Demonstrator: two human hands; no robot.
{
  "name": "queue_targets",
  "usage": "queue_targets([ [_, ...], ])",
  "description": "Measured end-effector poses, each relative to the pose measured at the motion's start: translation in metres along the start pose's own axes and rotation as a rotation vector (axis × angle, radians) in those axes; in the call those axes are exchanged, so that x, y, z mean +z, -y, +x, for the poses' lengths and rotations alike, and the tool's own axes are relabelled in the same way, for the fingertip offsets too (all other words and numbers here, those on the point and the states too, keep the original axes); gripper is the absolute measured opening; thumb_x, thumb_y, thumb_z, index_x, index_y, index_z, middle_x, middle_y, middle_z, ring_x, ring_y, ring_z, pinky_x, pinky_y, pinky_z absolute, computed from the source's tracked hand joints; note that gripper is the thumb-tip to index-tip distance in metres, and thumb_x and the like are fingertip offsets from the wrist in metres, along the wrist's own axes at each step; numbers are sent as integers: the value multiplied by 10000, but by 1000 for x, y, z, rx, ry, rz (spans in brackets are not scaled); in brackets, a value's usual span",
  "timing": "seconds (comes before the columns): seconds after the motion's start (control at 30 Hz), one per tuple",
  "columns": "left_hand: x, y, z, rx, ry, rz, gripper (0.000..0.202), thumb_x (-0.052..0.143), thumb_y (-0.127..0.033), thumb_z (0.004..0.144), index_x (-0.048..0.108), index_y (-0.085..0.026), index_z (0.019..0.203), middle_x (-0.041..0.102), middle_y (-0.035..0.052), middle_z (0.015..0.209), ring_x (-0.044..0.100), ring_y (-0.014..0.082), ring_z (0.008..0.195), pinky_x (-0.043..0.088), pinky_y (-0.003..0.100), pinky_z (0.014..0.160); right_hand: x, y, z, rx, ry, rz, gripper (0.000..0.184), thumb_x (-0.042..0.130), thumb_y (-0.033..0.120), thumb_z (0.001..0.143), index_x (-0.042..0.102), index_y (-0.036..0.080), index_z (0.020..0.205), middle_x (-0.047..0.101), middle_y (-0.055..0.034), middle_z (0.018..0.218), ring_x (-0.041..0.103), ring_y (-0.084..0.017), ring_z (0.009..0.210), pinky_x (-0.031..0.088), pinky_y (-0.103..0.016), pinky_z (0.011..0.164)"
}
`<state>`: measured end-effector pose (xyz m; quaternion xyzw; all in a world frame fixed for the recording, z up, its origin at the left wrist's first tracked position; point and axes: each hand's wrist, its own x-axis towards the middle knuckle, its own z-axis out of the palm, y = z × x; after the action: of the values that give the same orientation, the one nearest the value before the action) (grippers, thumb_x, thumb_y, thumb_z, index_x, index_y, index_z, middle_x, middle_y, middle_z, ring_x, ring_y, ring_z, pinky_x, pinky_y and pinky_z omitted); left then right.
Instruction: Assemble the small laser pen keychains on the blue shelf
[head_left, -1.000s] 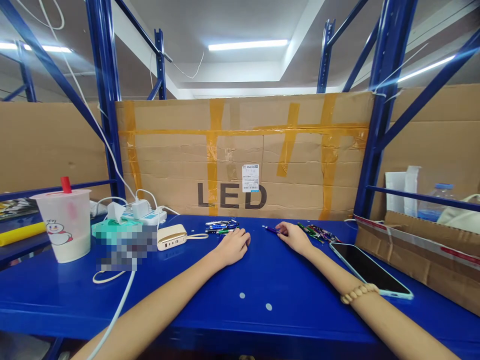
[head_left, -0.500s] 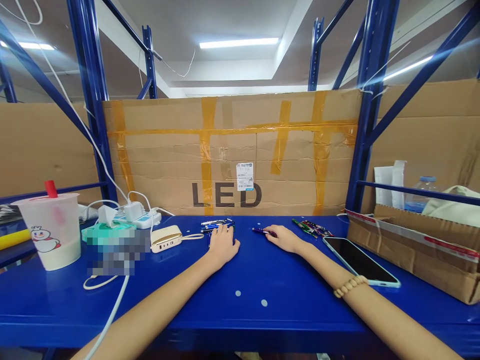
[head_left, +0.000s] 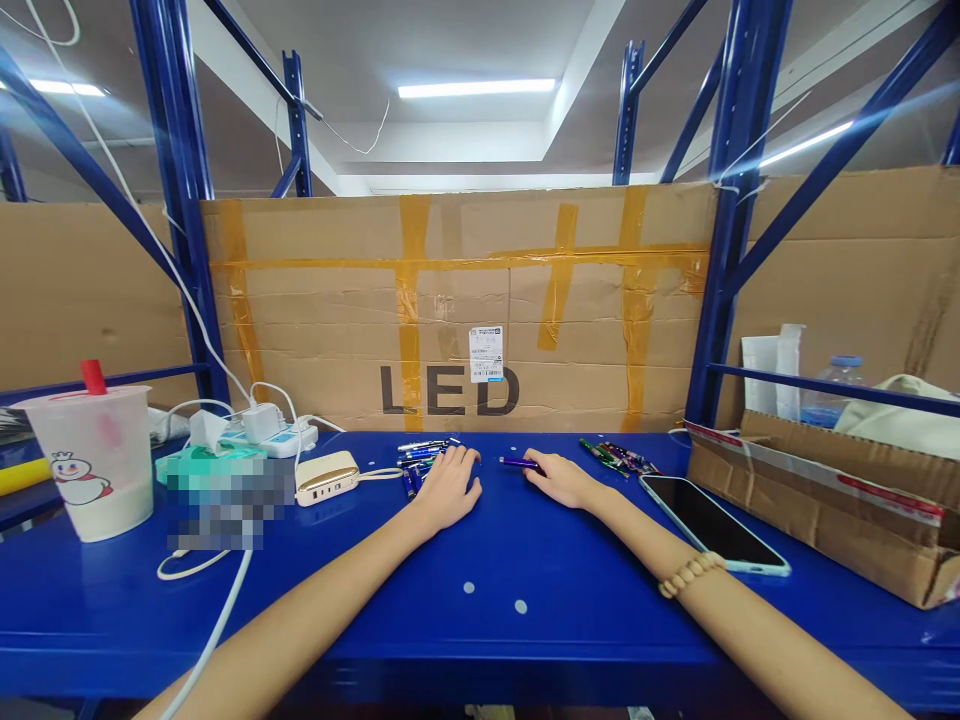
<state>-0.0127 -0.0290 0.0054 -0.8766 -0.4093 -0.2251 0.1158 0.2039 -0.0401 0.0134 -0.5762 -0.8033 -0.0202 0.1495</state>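
Head view: the left hand (head_left: 450, 488) rests flat, fingers slightly spread, beside a loose heap of blue pens (head_left: 421, 462). The right hand's fingers (head_left: 534, 465) sit close together at a purple pen (head_left: 519, 462), grip unclear. Green pens (head_left: 619, 458) lie heaped, ungathered, on the blue steel shelf (head_left: 570, 640).

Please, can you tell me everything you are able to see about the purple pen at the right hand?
The purple pen is a slim, glossy, dark purple tube; its material is hard to tell. It lies almost level on the blue shelf top. Its right end meets the fingers of the right hand, and its left end points toward the left hand. Any clip or tip is too small to see.
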Motion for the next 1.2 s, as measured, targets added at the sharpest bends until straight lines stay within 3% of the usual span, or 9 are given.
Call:
queue_targets([
  [0.2,-6,-3,-1,163,-33,1,284,277,-302,935,448,-181,1127,554,64,1078,474,205,1011,361,347,896,2,29,-4,-105,-42,-64,234,350,335,909,504,196,1016,653,-63,798,618,-232,755,360,-266,616],
  [0.33,-2,-2,1,134,-65,34,305,235,-289,946,490,-149,1039,562,91,1012,488,223,951,378,361,836,6,42,-2,-161,-88,-46,282,284,361,945,495,199,1037,659,-67,855,629,-231,793,396,-273,635],
  [0.5,5,0,4,79,-68,75,312,255,-291,941,525,-139,982,579,107,971,488,256,941,373,394,812,7,34,1,-210,-183,19,264,323,314,944,499,224,1119,587,-51,1099,577,-183,971,427,-269,783],
  [0.7,7,4,4,8,-56,55,199,375,-269,910,540,-163,942,598,82,957,513,243,935,380,369,798,9,29,2,-194,-251,109,277,422,299,893,584,242,1110,587,-44,1027,592,-167,852,445,-265,718],
  [0.9,0,0,2,45,-66,31,94,453,-237,872,523,-174,873,595,64,932,514,229,905,377,352,767,12,34,5,-216,-205,261,329,437,422,877,632,223,1052,646,-35,950,592,-173,854,435,-264,727],
  [1.07,-2,-3,1,95,-73,23,52,466,-216,860,507,-182,862,583,59,925,504,226,900,370,340,756,21,29,10,-228,-105,381,402,352,421,908,681,191,887,672,-19,733,599,-157,683,432,-246,627],
  [1.2,0,-2,1,102,-81,14,72,461,-232,862,505,-176,870,575,69,930,498,237,910,370,353,761,22,27,11,-225,-106,449,375,405,441,880,660,191,994,676,-48,956,599,-189,850,432,-269,744],
])
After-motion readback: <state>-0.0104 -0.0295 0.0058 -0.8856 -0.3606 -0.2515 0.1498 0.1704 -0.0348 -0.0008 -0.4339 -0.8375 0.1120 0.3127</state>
